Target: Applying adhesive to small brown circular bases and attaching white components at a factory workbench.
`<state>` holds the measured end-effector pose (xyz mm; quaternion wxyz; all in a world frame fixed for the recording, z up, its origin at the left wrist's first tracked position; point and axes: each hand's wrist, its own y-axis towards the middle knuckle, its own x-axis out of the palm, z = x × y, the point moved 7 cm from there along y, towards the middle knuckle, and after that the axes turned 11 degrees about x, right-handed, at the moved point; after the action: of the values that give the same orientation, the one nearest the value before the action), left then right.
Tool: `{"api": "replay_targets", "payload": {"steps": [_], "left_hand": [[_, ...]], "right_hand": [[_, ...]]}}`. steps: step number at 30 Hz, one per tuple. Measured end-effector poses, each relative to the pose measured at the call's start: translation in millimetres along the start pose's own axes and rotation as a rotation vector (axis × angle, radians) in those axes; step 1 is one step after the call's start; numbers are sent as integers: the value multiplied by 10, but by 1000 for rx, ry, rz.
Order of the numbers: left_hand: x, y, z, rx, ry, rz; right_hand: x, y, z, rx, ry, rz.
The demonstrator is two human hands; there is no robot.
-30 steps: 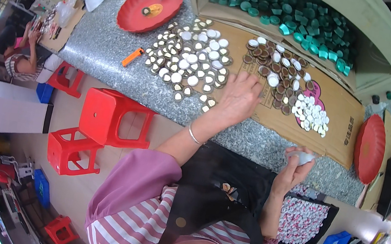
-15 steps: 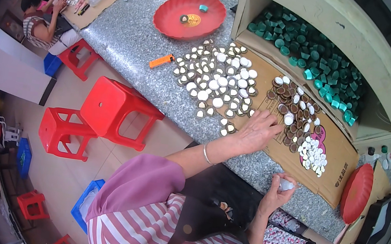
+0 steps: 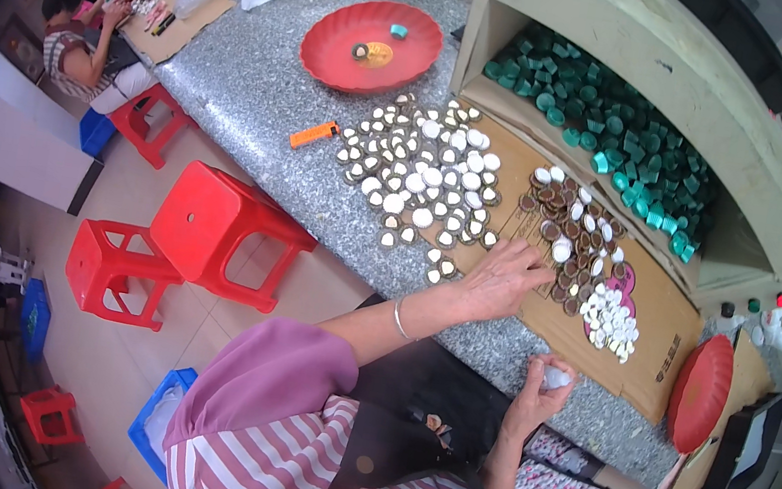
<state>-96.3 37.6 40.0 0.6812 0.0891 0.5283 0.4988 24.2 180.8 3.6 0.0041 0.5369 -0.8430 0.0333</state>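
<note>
My left hand [image 3: 505, 280], with a bangle at its wrist, lies over the edge of the cardboard sheet [image 3: 647, 389], fingers bent and drawn together. Its fingertips are beside a cluster of brown round caps [image 3: 561, 292], some with white discs on them; whatever they pinch is hidden. My right hand [image 3: 541, 393] is closed round a small whitish translucent bottle [image 3: 555, 377] above the counter's near edge. Small white pieces [image 3: 610, 323] are heaped on the cardboard. Left of my left hand spread many dark round caps with white or cream tops [image 3: 426, 177].
Green cups [image 3: 628, 143] fill the shelf box behind. A red scalloped plate [image 3: 324, 47] and an orange lighter [image 3: 314, 135] lie left; another red plate [image 3: 701, 392] stands right. Red stools [image 3: 203, 216] are on the floor. Another person [image 3: 76, 51] sits far left.
The whole view has shifted slightly. My left hand stays by the brown caps with only a small change in its fingers, and my right hand still holds the bottle.
</note>
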Motion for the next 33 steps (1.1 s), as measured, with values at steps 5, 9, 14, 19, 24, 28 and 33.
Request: {"api": "replay_targets", "payload": {"steps": [5,9,14,19,24,28,33], "left_hand": [[-5,-4,61,25,-11,28],[-61,-33,89,19,-126,86],[-26,-37,122,-96,-664,47],[-52,-74,350,-76,-934,-25],[-4,-179,292,-94,-844,-29],[37,-185,331,-57,-834,-77],[98,-205,339,-80,-813,-100]], "right_hand": [[-55,-23,57,29,41,21],[3,-8,17,11,-28,-7],[81,43,-153,6,-81,-20],[182,114,-166,17,-61,-18],[239,115,-131,75,-64,-55],[206,119,-73,137,15,-61],[202,126,-57,163,43,-46]]}}
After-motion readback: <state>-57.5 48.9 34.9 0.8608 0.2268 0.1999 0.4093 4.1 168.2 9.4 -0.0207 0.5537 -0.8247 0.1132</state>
